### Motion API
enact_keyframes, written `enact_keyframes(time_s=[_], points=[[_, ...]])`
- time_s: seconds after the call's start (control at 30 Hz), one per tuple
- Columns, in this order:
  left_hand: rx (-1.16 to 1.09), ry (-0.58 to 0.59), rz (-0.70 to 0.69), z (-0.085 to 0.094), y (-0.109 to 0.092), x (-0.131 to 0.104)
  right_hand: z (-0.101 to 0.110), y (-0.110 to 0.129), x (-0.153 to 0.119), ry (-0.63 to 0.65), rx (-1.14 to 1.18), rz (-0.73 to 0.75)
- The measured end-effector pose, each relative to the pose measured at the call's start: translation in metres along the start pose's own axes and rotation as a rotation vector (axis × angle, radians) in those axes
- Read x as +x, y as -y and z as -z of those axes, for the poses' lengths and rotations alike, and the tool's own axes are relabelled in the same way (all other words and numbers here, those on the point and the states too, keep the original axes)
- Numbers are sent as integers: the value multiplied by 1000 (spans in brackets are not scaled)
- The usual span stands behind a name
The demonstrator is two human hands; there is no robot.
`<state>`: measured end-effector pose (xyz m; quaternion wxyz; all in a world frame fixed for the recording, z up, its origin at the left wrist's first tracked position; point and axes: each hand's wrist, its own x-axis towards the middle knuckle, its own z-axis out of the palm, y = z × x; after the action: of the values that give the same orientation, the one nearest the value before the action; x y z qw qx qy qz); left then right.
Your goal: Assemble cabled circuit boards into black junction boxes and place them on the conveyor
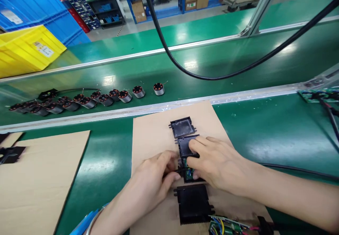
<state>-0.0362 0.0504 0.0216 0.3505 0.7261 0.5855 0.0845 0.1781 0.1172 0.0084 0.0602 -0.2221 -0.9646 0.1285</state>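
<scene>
On the cardboard sheet (150, 132), my right hand (221, 159) reaches over a green circuit board (189, 174) that sits in a black case. Its thumb and fingers close on the board, partly hiding it. At the case's left side, my left hand (155, 173) is closed, pinching a short black cable (180, 170). Just above the board lies a black case (184, 146), partly under my right fingers. Another black case (182, 126) lies beyond it, and a larger-looking one (193, 203) is nearer to me.
A circuit board with coloured wires (225, 226) lies at the front edge. Several copper-wound motor stators (124, 96) stand in a row behind the metal rail (113, 114). Another cardboard sheet (42, 171) is at left. A black cable (201, 76) hangs across; a yellow bin (29, 51) stands back left.
</scene>
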Motion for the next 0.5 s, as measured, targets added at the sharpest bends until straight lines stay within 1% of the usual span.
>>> enact_keyframes(time_s=[0.03, 0.1, 0.2, 0.3, 0.43, 0.5], points=[[28, 11, 3, 1, -1, 0, 0, -1, 0, -2, 7, 1], [77, 2, -53, -2, -3, 0, -1, -2, 0, -12, 22, -2], [152, -134, -189, -12, -5, -3, -3, -3, 0, -26, 45, -14], [294, -246, -270, -23, -4, -5, -4, -4, -1, -21, 64, -22], [496, -331, -324, -30, -3, -7, -3, -6, 0, -11, 80, -29], [590, -334, -337, -33, -3, -7, -2, -6, 0, -10, 65, -27]])
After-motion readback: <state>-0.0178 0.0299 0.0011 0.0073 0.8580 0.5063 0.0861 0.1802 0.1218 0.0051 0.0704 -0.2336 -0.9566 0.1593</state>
